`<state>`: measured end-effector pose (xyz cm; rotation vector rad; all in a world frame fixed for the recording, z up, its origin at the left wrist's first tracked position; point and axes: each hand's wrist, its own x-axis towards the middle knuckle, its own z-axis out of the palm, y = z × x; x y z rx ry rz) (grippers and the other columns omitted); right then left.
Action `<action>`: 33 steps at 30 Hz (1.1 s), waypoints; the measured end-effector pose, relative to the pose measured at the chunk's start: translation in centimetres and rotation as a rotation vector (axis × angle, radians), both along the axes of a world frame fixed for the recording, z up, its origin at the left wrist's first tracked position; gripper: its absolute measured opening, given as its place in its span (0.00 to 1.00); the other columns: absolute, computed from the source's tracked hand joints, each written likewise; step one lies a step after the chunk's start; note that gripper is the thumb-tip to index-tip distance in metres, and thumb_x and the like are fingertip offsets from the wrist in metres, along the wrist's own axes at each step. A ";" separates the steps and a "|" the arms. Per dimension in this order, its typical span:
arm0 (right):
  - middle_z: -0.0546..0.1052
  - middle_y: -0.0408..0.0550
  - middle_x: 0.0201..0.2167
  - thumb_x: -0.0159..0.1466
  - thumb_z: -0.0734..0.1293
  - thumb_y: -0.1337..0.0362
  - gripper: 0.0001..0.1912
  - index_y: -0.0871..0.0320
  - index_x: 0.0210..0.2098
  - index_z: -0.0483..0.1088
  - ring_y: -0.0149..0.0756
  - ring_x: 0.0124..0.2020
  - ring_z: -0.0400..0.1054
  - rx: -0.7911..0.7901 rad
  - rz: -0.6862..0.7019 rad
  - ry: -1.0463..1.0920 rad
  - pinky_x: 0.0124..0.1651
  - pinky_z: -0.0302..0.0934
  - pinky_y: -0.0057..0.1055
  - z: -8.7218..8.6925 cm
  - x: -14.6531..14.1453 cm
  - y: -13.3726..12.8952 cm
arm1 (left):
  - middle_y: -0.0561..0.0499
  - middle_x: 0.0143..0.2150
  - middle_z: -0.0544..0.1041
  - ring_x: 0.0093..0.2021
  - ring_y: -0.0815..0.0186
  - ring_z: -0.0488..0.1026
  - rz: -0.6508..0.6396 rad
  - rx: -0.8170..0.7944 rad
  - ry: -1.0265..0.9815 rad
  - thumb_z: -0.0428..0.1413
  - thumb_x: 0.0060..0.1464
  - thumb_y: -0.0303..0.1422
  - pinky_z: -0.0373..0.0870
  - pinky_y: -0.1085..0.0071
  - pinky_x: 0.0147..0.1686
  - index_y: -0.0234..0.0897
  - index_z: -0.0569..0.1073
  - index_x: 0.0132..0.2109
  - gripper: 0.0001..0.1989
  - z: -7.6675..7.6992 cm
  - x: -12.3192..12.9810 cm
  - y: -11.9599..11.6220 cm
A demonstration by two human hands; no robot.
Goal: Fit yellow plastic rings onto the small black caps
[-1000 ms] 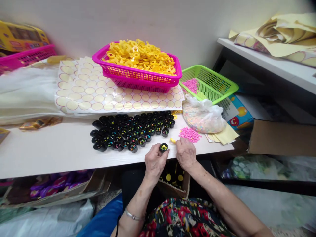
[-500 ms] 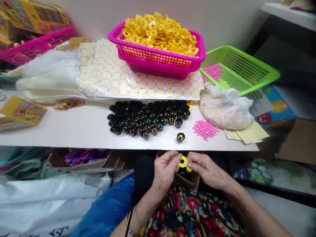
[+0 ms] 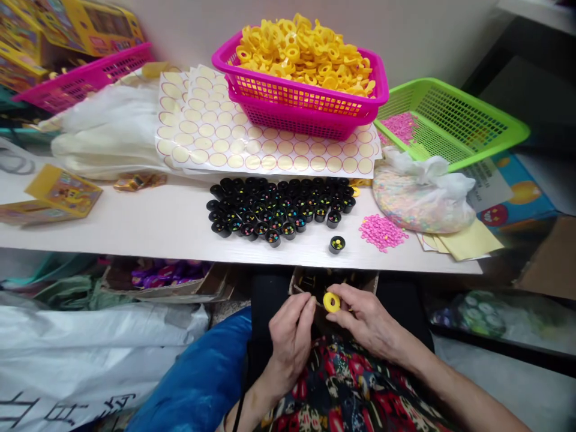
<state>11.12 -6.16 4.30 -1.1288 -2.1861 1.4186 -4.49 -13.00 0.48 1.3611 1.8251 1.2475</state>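
Between the thumb and fingers of my right hand [image 3: 366, 318] is a yellow ring piece [image 3: 332, 302], held over my lap below the table edge. My left hand [image 3: 292, 336] is beside it on the left, thumb and fingertips pinched together; what they hold, if anything, is too small to make out. On the table [image 3: 148, 234] stand several small black cups [image 3: 272, 237] with coloured bits inside. One black cup [image 3: 337, 244] stands apart at the front, left of a pile of pink beads [image 3: 383, 233].
A pink basket [image 3: 306, 99] heaped with yellow pieces rests on sticker sheets [image 3: 198, 144]. To its right are a green basket [image 3: 477, 120] and a knotted plastic bag [image 3: 423, 195]. An open carton [image 3: 371, 281] lies under the table edge, by my hands.
My hands have moved apart. The yellow piece is now in my right hand only, and my left hand has drawn away to the left. The view has shifted slightly.
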 end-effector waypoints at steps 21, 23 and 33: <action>0.66 0.49 0.40 0.59 0.61 0.68 0.12 0.58 0.44 0.64 0.34 0.38 0.63 0.496 -0.234 -0.140 0.40 0.59 0.29 1.1 -1.0 6.7 | 0.48 0.34 0.74 0.28 0.70 0.71 0.059 0.216 -0.021 0.52 0.52 0.32 0.69 0.73 0.31 0.34 0.73 0.38 0.09 3.3 -0.7 8.1; 0.66 0.49 0.40 0.59 0.61 0.67 0.10 0.58 0.42 0.64 0.35 0.38 0.63 0.528 -0.193 -0.267 0.39 0.58 0.29 1.4 -1.2 7.4 | 0.51 0.27 0.71 0.22 0.73 0.66 0.047 0.045 -0.306 0.53 0.51 0.36 0.65 0.76 0.23 0.33 0.73 0.37 0.11 2.8 -0.1 9.6; 0.67 0.47 0.37 0.59 0.61 0.67 0.07 0.58 0.38 0.65 0.34 0.37 0.61 0.566 -0.091 -0.427 0.37 0.55 0.27 1.9 -1.7 8.5 | 0.52 0.28 0.71 0.25 0.73 0.65 -0.012 -0.056 -0.443 0.56 0.48 0.38 0.62 0.76 0.26 0.33 0.76 0.34 0.12 2.0 0.9 12.5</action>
